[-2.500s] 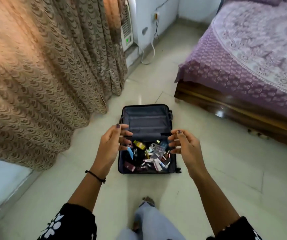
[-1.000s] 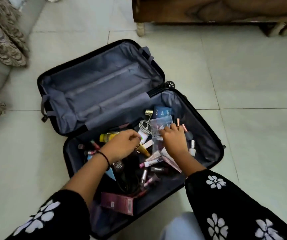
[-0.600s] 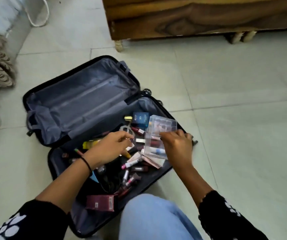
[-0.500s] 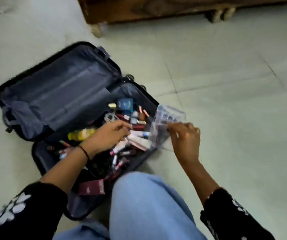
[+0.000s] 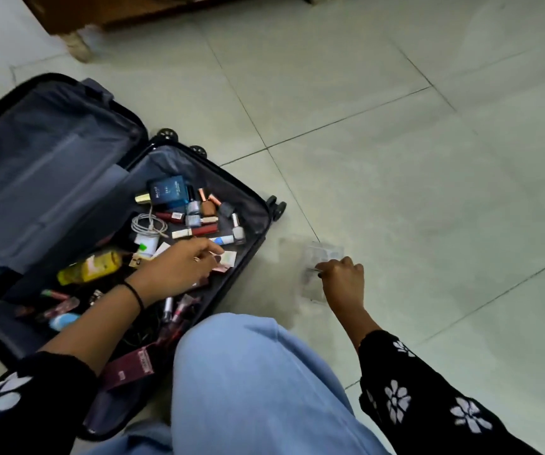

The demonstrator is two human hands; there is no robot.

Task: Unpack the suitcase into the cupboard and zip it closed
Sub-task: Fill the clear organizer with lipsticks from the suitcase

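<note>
- Two hands: right hand (image 5: 341,274) pinches the clear plastic box (image 5: 321,253) with curled fingers; left hand (image 5: 179,267) hangs slack-fingered, empty, over the suitcase (image 5: 258,205).
- Box seems light, stiff, brittle: grip its rim.

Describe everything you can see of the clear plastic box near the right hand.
The clear plastic box is transparent and looks like thin rigid plastic, with small compartment walls faintly visible at its far end. Motion blur hides its contents and exact outline. It is outside the suitcase, just to its right, low over the tiled floor; whether it rests there cannot be told. The right hand pinches its near edge in a closed grip.
</note>
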